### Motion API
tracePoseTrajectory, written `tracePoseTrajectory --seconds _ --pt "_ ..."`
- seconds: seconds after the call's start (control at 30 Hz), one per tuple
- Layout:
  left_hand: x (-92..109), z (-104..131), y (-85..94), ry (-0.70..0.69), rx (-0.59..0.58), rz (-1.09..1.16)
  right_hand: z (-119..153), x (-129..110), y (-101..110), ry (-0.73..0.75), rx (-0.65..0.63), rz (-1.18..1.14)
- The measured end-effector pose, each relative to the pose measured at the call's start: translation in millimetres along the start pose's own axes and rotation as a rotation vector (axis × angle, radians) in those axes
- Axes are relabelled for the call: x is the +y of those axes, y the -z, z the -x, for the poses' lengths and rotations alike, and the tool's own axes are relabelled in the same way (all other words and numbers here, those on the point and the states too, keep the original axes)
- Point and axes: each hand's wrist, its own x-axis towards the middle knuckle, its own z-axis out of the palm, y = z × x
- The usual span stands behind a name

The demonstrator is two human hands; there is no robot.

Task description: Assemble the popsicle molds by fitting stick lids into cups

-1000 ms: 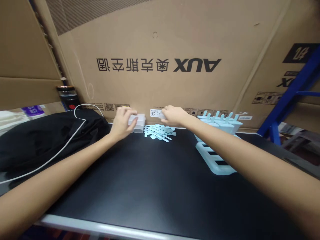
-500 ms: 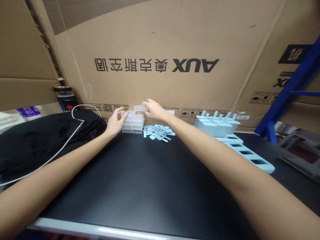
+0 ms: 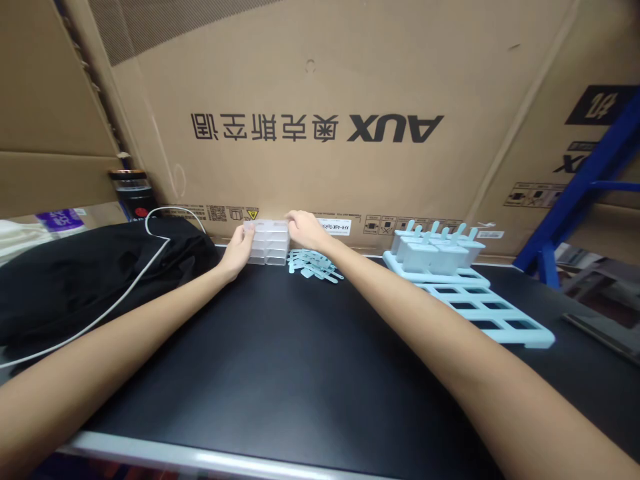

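Clear, box-shaped popsicle moulds lie stacked in two columns against the cardboard at the back of the black table. My left hand is closed on the left side of this stack, its thumb near the top. At the upper right corner of the stack, my right hand has its fingers curled around the end of a top mould; the fingertips are partly hidden. Just below that hand lies a loose pile of light blue popsicle sticks, touching or very near the stack.
On the right, a light blue frame with rectangular openings lies before a similar one holding several moulds with sticks. Black cloth and a white cable cover the left side. A dark jar stands behind. A blue post rises at right.
My right hand has lowered a clear mould onto the top right of the stack. My left hand stays at the stack's left side. The view has shifted slightly.
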Motion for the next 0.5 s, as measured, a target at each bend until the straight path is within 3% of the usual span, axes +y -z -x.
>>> tracePoseTrajectory --seconds 0.5 --pt "-4 -1 -3.3 0.018 -0.068 0.100 10 -7 -4 -0.129 -0.107 -0.098"
